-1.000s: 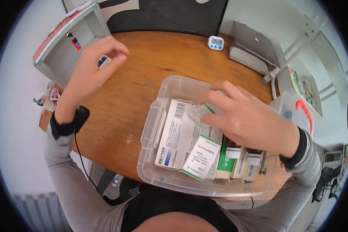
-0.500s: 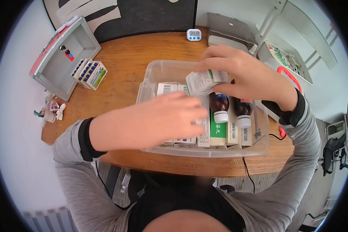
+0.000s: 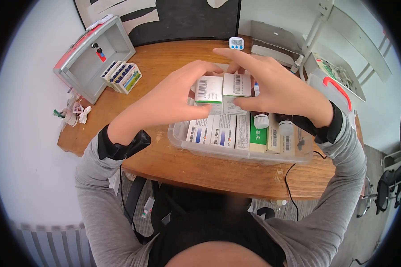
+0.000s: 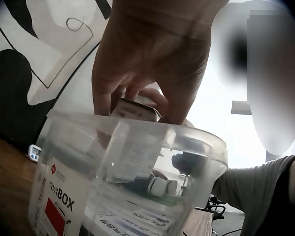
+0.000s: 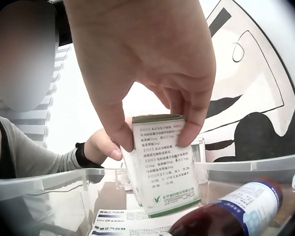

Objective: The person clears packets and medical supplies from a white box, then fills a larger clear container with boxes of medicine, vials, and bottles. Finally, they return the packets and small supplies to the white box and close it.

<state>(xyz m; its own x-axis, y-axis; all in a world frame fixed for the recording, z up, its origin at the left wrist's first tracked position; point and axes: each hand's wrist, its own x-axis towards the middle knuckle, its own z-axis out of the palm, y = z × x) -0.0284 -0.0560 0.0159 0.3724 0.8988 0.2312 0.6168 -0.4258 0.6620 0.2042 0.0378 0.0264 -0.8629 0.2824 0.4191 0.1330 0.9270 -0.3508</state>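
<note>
Side by side over the clear plastic bin [image 3: 182, 140], two small white and green boxes stand between the hands. The left hand [image 3: 165, 98] grips the left box [image 3: 209, 89], thumb on its near side. My right hand [image 3: 283, 84] grips the right box [image 3: 237, 84]; the right wrist view shows thumb and fingers on opposite sides of that box [image 5: 164, 164]. Below lie white boxes with blue print [image 3: 223, 130], a green box [image 3: 258, 139] and two dark bottles with white caps [image 3: 261, 121]. In the left wrist view, the bin wall partly hides the left hand's fingertips.
An open silver case [image 3: 82, 66] stands at the back left, with boxes of blue-capped vials [image 3: 122, 76] beside it. A white timer [image 3: 236, 43] and a grey device [image 3: 276, 40] are at the back. A red-handled container [image 3: 338, 93] stands at the right; crumpled tissue [image 3: 84, 114] lies left.
The left hand has come from the vial boxes across to the bin and now grips a small box. The right hand's box has been turned upright beside it.
</note>
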